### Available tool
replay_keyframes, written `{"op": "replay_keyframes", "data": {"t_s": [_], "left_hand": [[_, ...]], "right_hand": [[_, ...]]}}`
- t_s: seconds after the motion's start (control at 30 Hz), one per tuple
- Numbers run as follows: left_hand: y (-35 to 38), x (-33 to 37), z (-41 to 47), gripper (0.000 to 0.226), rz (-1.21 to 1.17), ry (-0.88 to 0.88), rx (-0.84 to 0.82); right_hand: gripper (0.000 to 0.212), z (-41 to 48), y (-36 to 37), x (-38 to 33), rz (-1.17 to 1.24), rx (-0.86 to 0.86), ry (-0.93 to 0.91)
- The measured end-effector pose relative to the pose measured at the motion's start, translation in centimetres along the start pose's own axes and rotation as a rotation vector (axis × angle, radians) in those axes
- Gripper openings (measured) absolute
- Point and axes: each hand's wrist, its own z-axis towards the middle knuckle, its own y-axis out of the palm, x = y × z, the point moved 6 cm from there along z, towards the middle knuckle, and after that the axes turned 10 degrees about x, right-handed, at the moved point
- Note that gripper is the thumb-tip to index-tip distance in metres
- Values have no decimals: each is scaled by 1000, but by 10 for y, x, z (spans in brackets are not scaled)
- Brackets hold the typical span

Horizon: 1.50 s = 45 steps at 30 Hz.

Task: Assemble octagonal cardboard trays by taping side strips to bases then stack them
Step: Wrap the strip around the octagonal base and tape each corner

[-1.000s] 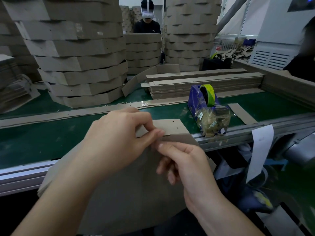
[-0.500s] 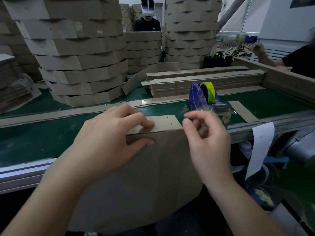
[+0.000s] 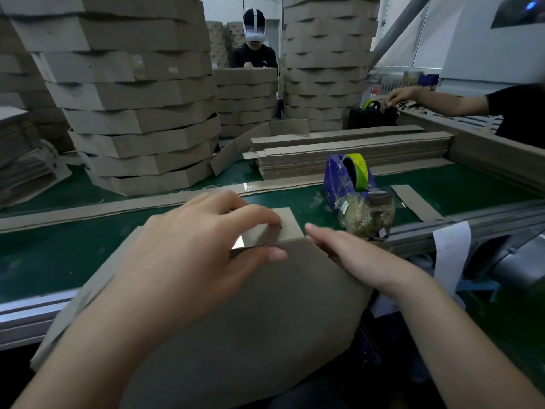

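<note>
Whereas half a second ago the right hand (image 3: 362,258) was raised by the tape dispenser (image 3: 354,184), it now lies flat and open along the base (image 3: 250,335) at the near edge of the worktop (image 3: 59,261), while the left hand (image 3: 188,261) pinches the side strip (image 3: 287,224) to it, suggesting a taped joint being smoothed.

Grey cardboard base (image 3: 250,320), strip (image 3: 283,224) upright

My worktop (image 3: 59,255) is a green belt with a metal rail (image 3: 26,309) along its near edge. A white paper slip (image 3: 451,252) hangs from that rail near its right end. Beyond the far edge, a person (image 3: 255,56) in a white headset (image 3: 254,32) faces me. At the right edge, another person's arm (image 3: 442,102) stretches leftwards, ending just above a black dispenser (image 3: 370,118).
</note>
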Motion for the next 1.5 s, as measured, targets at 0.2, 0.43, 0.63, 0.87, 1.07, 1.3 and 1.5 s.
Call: {"op": "replay_keyframes", "data": {"t_s": [0.2, 0.43, 0.63, 0.87, 1.07, 1.3, 1.5], "left_hand": [[-13, -24, -14, 43, -159, -69, 108], [-10, -37, -33, 37, -313, -119, 236], [6, -52, -52, 41, -452, -170, 238], [2, -56, -48, 36, -466, -100, 96], [15, -17, -6, 39, -157, 110, -104], [28, -11, 1, 41, -125, 142, -169], [29, -12, 2, 43, -108, 99, -124]], "right_hand": [[30, -2, -27, -11, 108, 93, -196], [27, -13, -43, -32, 131, 272, -439], [40, -11, -24, -31, -40, 330, -494], [41, -8, 0, -40, -76, 313, -530], [34, -9, 4, -46, -50, 329, -553], [22, -1, -9, -32, 90, 289, -453], [17, 12, -113, 14, 129, 1053, -172]]}}
